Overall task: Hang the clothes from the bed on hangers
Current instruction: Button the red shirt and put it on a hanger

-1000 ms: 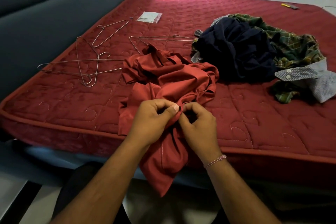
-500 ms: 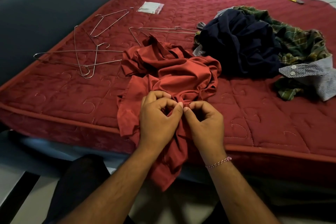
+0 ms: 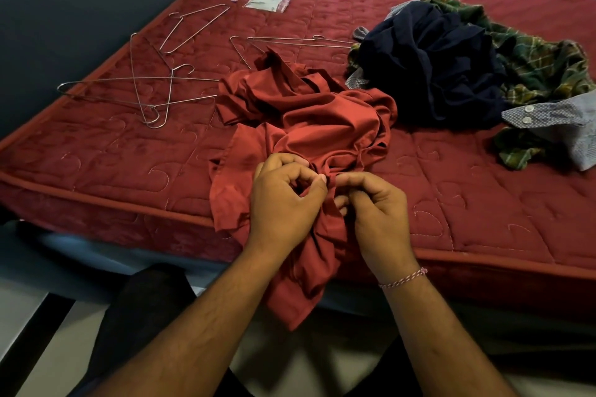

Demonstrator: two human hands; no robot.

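At the near edge of the bed [image 3: 96, 151], head view: working a fold of the red shirt [image 3: 316, 126] between both hands. Left hand [image 3: 283, 200] pinching the cloth with thumb and curled forefinger; right hand [image 3: 377, 209] pinching the same fold just beside it, thumb tips nearly touching. Shirt lying crumpled on the mattress, its lower part spilling over the edge and hanging down between the forearms.

Compared with a second ago: hands sitting slightly higher on the garment, pinch points drawing closer together, and the camera tipping forward so more of the bed is showing (nothing else on the bed shifting). Probably fumbling with a button or a placket, though the fingers are hiding the exact spot. Meaning for the task: still preparing the first garment, no hanger picked up yet.

Further back on the left, lying loose and partly overlapping: wire hangers [image 3: 142, 87], well apart from the hands; one more hanger [image 3: 300, 40] resting just behind the shirt. On the right, waiting in a heap: dark navy garment [image 3: 429, 68], green plaid shirt [image 3: 541, 64] beneath and beside it, and a grey patterned cuff [image 3: 548, 114] with two white buttons. Small clear packet [image 3: 269, 1] lying near the far left side.
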